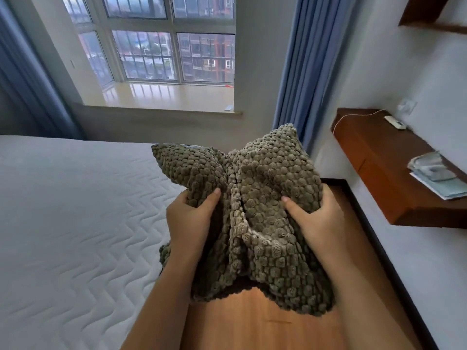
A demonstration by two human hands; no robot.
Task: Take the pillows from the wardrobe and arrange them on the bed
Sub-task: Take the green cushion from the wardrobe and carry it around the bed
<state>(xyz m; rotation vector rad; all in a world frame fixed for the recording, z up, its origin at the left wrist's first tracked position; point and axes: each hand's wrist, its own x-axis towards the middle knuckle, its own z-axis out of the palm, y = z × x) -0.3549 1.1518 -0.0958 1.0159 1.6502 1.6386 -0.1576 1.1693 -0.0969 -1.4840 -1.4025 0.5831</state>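
An olive-green pillow [257,198] with a bumpy knitted cover is held in front of me, squeezed in the middle so its corners stick up. My left hand [190,218] grips its left side and my right hand [316,218] grips its right side. It hangs above the wooden floor, beside the right edge of the bed [70,223], a bare white quilted mattress. The wardrobe is out of view.
A wooden wall shelf [384,168] on the right carries papers [437,175] and a white remote [395,121]. Blue curtains [300,72] flank a bay window with a wide sill [166,97] ahead. A strip of wooden floor [252,322] runs between bed and wall.
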